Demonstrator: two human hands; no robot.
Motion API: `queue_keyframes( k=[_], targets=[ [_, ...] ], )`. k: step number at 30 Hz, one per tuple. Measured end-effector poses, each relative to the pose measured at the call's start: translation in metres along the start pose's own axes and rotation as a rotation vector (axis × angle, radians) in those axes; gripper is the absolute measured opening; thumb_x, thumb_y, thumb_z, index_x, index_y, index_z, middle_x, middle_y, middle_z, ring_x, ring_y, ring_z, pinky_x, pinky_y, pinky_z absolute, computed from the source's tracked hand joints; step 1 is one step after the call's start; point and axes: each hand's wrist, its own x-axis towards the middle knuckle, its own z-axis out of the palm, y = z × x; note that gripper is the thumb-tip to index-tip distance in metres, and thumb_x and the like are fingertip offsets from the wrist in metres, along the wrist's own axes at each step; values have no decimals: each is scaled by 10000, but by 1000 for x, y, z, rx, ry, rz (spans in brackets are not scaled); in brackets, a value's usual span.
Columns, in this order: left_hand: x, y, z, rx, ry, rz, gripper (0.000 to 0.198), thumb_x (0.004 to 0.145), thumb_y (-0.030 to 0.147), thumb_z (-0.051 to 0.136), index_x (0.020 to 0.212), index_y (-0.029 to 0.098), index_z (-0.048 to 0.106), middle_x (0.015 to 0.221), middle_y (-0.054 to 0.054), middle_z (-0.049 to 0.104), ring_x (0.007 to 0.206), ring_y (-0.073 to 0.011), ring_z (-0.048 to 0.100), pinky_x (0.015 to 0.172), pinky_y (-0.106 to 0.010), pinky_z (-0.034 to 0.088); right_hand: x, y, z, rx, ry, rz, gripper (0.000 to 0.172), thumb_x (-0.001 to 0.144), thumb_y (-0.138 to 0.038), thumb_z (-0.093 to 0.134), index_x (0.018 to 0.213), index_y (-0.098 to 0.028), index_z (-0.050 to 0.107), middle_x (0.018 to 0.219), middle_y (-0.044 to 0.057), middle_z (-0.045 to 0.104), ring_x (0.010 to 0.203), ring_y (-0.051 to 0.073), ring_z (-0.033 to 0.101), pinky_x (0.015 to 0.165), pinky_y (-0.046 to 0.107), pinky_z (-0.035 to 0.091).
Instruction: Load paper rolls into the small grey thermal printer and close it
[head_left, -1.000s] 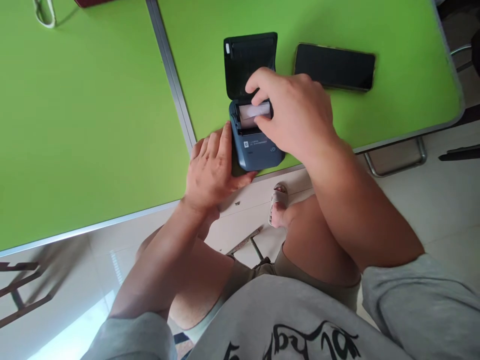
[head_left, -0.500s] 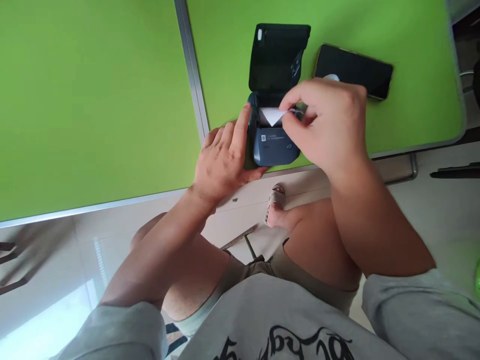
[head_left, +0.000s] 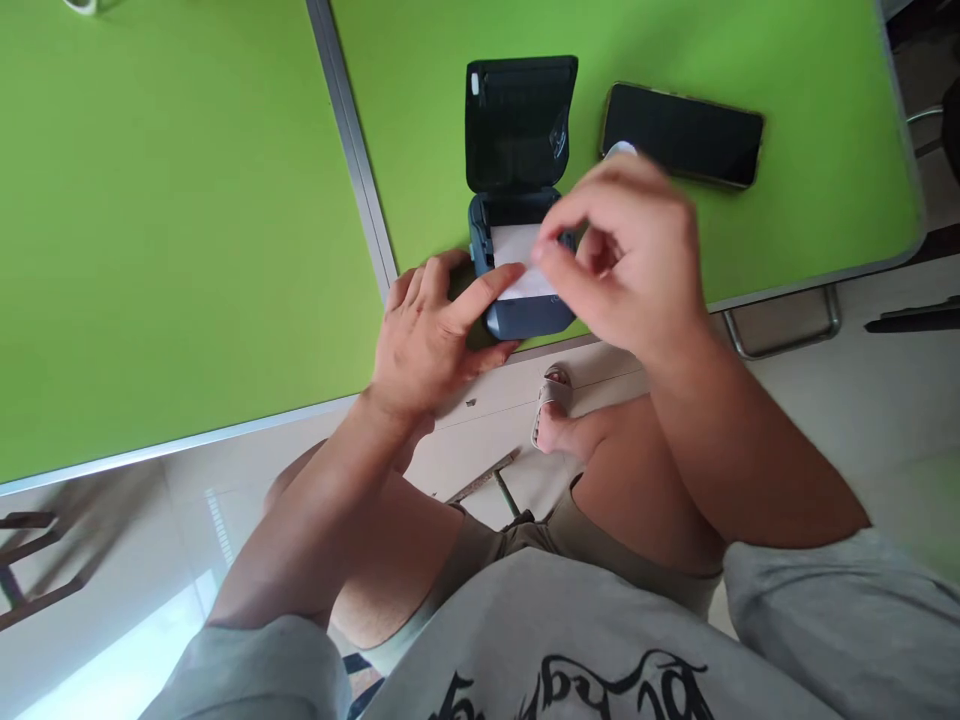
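Note:
A small dark blue portable printer (head_left: 529, 322) sits at the table's front edge with its black lid (head_left: 517, 125) flipped open. White paper (head_left: 517, 285) from its compartment lies flat over the front of the body. My left hand (head_left: 424, 335) grips the printer's left side, thumb at the front, index fingertip pressing on the paper. Over the paper's right part is my right hand (head_left: 634, 255), slightly blurred, with thumb and index finger pinched together. Whether anything is between those fingertips I cannot make out. The hand hides the printer's right side.
A black phone (head_left: 686, 135) lies right of the printer, and a small white round thing (head_left: 621, 150) shows partly behind my right hand. A metal strip (head_left: 352, 140) divides the green table (head_left: 187, 250). A white ring-shaped object (head_left: 81, 5) is at the far left edge.
The paper's pointed, folded-up end now lies flat over the printer's front. My left index finger has moved from the printer's side onto the paper. The view has shifted slightly right.

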Motion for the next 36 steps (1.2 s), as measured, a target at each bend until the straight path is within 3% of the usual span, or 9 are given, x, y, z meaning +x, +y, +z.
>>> queue_keyframes(
  k=[3,7,14,16,19,23,28,31,36],
  targets=[
    [0,-2,0,-1,-17,16,695,919,694,660,1537,411,518,1443,-127,542,1327,-361,549,1133,-519,423,7,12,5,-65,232,10,230,853,-97,604,1046,-219,634,1106,81,683,906,156,656,494,247,396],
    [0,-5,1,10,-27,21,692,925,748,600,1525,410,531,1447,-136,540,1318,-370,559,1128,-526,418,16,18,12,-19,164,16,406,835,-30,532,1188,-230,517,1314,119,682,1382,195,589,598,248,534],
    [0,-7,2,-1,-14,30,677,931,754,577,1513,409,544,1454,-137,546,1307,-371,570,1125,-519,421,19,14,16,84,31,115,619,830,-31,581,1347,-275,345,1540,87,561,1300,173,644,1090,390,576],
    [0,-7,2,3,-9,32,679,930,752,584,1514,409,542,1451,-137,548,1303,-366,575,1124,-514,424,18,18,16,98,75,124,586,850,-62,587,1338,-277,347,1523,88,568,1232,170,671,1143,407,547],
    [0,-7,3,17,-10,38,679,930,740,598,1516,403,537,1450,-137,548,1302,-359,577,1129,-514,424,19,28,18,111,106,106,548,869,-91,557,1327,-281,322,1527,105,555,1443,202,547,1167,464,531],
    [0,-7,3,46,-11,36,693,923,736,613,1513,379,542,1436,-152,552,1293,-355,582,1123,-513,435,26,32,22,147,5,125,597,874,-139,519,1379,-276,230,1630,77,453,1551,218,442,1146,483,546],
    [0,-6,1,52,-1,20,693,906,752,620,1494,391,549,1419,-146,567,1280,-345,586,1115,-504,449,24,18,16,190,135,170,433,912,-224,548,1299,-230,353,1481,119,567,1178,166,652,903,323,584],
    [0,-5,0,33,-12,17,674,896,726,656,1482,409,554,1427,-137,568,1293,-355,582,1127,-516,440,15,19,10,132,237,156,75,943,-267,538,958,-269,464,916,39,641,752,151,565,638,308,462],
    [-1,-7,1,13,-16,8,671,900,688,675,1492,406,534,1466,-139,555,1326,-372,570,1141,-549,421,-1,39,13,90,139,250,501,979,-442,567,639,-247,255,558,-28,326,550,119,341,571,320,306]
  ],
)
